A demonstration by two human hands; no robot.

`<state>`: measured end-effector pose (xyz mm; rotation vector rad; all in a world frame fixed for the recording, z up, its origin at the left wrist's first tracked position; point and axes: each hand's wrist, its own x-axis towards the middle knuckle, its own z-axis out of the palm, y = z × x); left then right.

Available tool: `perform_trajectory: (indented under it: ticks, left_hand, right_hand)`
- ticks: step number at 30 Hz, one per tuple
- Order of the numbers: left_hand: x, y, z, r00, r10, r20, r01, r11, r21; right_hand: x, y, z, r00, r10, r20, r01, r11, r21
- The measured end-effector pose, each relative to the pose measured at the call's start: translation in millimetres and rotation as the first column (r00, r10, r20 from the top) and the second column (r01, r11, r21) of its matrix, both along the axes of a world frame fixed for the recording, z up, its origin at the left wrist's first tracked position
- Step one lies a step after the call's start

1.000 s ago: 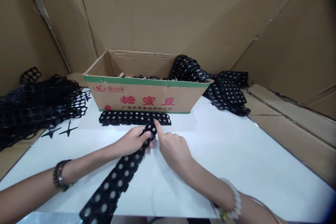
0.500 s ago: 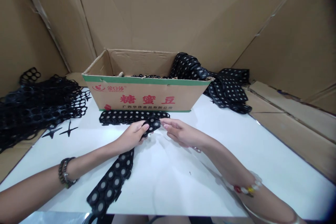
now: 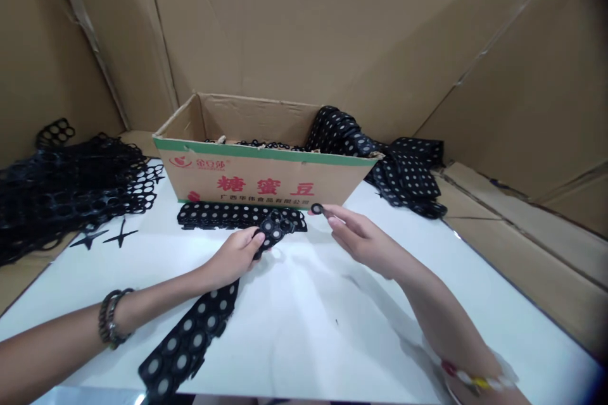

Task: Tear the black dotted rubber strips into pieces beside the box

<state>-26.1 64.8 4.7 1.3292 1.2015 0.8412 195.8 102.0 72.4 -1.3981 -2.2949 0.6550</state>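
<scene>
My left hand (image 3: pixel 242 250) grips a black strip (image 3: pixel 190 342) covered in pale round dots; the strip's upper end sticks out past the thumb, and its long part slants down to the front table edge. Between the fingertips of my right hand (image 3: pixel 358 231) is a small black ring (image 3: pixel 317 209) with a pale centre, apart from the strip. Behind my left hand another dotted strip (image 3: pixel 223 214) lies along the front of the open cardboard box (image 3: pixel 266 180). Small black rings show inside the box.
Black ring netting (image 3: pixel 71 183) is heaped at the left, with two star-shaped black pieces (image 3: pixel 121 234) near it. Dotted black sheets (image 3: pixel 408 168) hang over the box's right end onto the white table (image 3: pixel 356 342). Cardboard walls (image 3: pixel 304 25) stand around.
My right hand has moved right, away from the strip's end, and a small ring now shows in its fingers. My left hand still holds the strip, slightly lower in view.
</scene>
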Motion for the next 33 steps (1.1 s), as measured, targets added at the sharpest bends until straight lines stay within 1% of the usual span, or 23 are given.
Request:
perform_trajectory:
  ticks: [1,2,3,4,5,6,7,9,10,11,12,13,14,15,16,18,20,21,23,26,29,31,33]
  left_hand:
    - [0,0,0.0,1.0,0.002,-0.002,-0.002,1.0,-0.01]
    - [0,-1,0.0,1.0,-0.002,0.0,0.002,1.0,-0.018]
    - [-1,-1,-0.2,1.0,-0.007,0.002,0.007,1.0,-0.022]
    - [-1,-1,-0.5,1.0,-0.011,0.002,0.011,1.0,-0.021]
    - [-2,0,-0.8,1.0,-0.008,-0.005,0.008,1.0,-0.016]
    - [-2,0,-1.2,1.0,0.001,-0.02,-0.001,1.0,-0.005]
    - [-3,0,-1.7,0.999,0.015,-0.038,-0.014,1.0,0.013]
    - [-3,1,-2.4,0.997,0.031,-0.076,-0.027,0.998,0.053]
    - [-3,1,-2.8,0.995,0.033,-0.092,-0.026,0.997,0.07]
    - [-2,2,-3.0,0.994,0.033,-0.108,-0.024,0.996,0.086]
    - [-2,2,-3.3,0.992,0.036,-0.124,-0.023,0.995,0.101]
    - [-2,2,-3.5,0.989,0.04,-0.142,-0.024,0.993,0.115]
    - [-1,2,-3.7,0.986,0.046,-0.159,-0.026,0.991,0.13]
    - [-1,3,-3.8,0.983,0.053,-0.174,-0.027,0.989,0.148]
    - [-1,3,-3.9,0.981,0.058,-0.186,-0.027,0.986,0.166]
    - [0,3,-4.0,0.977,0.069,-0.203,-0.029,0.98,0.195]
    - [0,2,-4.2,0.971,0.088,-0.223,-0.038,0.975,0.218]
    - [0,2,-4.3,0.968,0.097,-0.233,-0.042,0.973,0.229]
    - [0,1,-4.5,0.966,0.103,-0.237,-0.043,0.969,0.243]
    - [0,0,-4.9,0.969,0.105,-0.224,-0.047,0.967,0.251]
    - [0,-1,-4.7,0.966,0.109,-0.233,-0.046,0.964,0.263]
    - [1,-1,-4.2,0.959,0.114,-0.26,-0.039,0.96,0.277]
    - [2,-3,-3.9,0.938,0.133,-0.319,-0.032,0.952,0.303]
  right_hand:
    - [-1,-1,9.5,0.997,0.036,-0.072,-0.035,0.999,0.016]
    - [-3,1,19.9,0.99,0.053,-0.128,-0.043,0.996,0.076]
    - [-7,6,31.2,0.985,0.045,-0.166,-0.015,0.984,0.175]
    - [-11,14,43.1,0.983,0.011,-0.182,0.046,0.951,0.305]
    - [-16,23,55.1,0.984,-0.044,-0.171,0.115,0.894,0.433]
    - [-21,32,66.3,0.988,-0.098,-0.118,0.145,0.841,0.52]
    - [-26,39,76.1,0.984,-0.17,-0.045,0.166,0.811,0.561]
    - [-34,44,87.9,0.935,-0.346,0.084,0.239,0.784,0.573]
    - [-39,40,88.5,0.905,-0.403,0.135,0.264,0.781,0.566]
    - [-44,32,85.0,0.888,-0.423,0.182,0.264,0.791,0.552]
    - [-48,22,77.4,0.887,-0.401,0.23,0.236,0.82,0.522]
    - [-53,10,66.2,0.897,-0.334,0.29,0.178,0.873,0.454]
    - [-57,-2,52.2,0.908,-0.227,0.352,0.094,0.93,0.356]
    - [-61,-12,36.5,0.912,-0.128,0.391,0.023,0.965,0.262]
    - [-64,-21,20.4,0.9,-0.055,0.433,-0.03,0.982,0.187]
    - [-69,-31,-8.2,0.863,0.029,0.504,-0.104,0.987,0.121]
    - [-71,-34,-27.2,0.831,0.079,0.55,-0.154,0.984,0.09]
    - [-71,-33,-32.7,0.82,0.093,0.564,-0.169,0.982,0.084]
    - [-71,-31,-37.6,0.814,0.092,0.573,-0.171,0.982,0.085]
    - [-68,-28,-38.2,0.823,0.095,0.56,-0.17,0.982,0.084]
    - [-65,-28,-40.3,0.803,0.097,0.588,-0.173,0.982,0.074]
    - [-65,-29,-43.3,0.788,0.089,0.609,-0.176,0.981,0.083]
    - [-66,-29,-46.5,0.779,0.08,0.622,-0.176,0.98,0.094]
